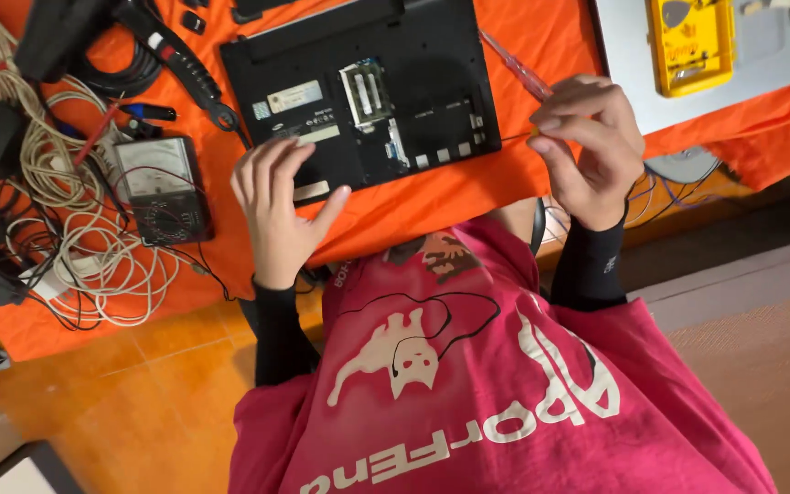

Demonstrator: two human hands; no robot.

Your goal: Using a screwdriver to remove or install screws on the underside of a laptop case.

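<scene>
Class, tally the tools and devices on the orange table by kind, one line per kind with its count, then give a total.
Laptops, black, underside up, touched by the left hand: 1
Screwdrivers with a clear handle, held in the right hand: 1
Analog meters, black with a white dial: 1
Yellow testers: 1
Pale cable bundles: 1
Total: 5
</scene>
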